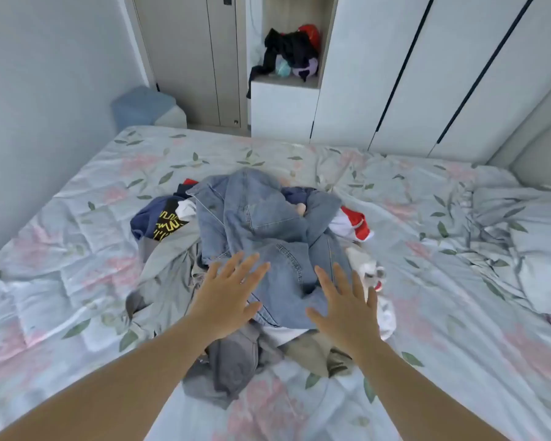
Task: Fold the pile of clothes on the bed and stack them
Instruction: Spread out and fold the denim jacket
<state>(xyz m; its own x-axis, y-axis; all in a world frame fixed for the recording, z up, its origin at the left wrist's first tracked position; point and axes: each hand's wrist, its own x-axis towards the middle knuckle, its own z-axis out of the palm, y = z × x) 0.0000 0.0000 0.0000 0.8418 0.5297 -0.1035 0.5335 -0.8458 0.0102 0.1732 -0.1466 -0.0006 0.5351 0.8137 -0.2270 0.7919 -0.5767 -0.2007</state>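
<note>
One pile of clothes (255,249) lay in the middle of the bed (77,249), unfolded and tangled. On top sprawled one pale blue denim garment (261,224). Under its left side showed one navy shirt (155,222) with a yellow print and one light grey piece (169,265). At its right lay one red and white garment (352,226) and a small white piece (368,272). At the near edge of the pile lay one dark grey garment (233,361), with one khaki piece (315,348) just beside it.

Two hands reached over the near part of the denim. The left hand (233,294) and the right hand (344,313) both had fingers straight and spread, gripping nothing; whether the palms touched the cloth could not be told.

The flowered cover lay bare on every side of the pile, widest to the left and far side. At the right edge sat rumpled pillows (528,243). Beyond the far edge stood a white wardrobe (427,74), a shelf (287,82) with a second small heap of dark clothes, and one blue bin (147,106).
</note>
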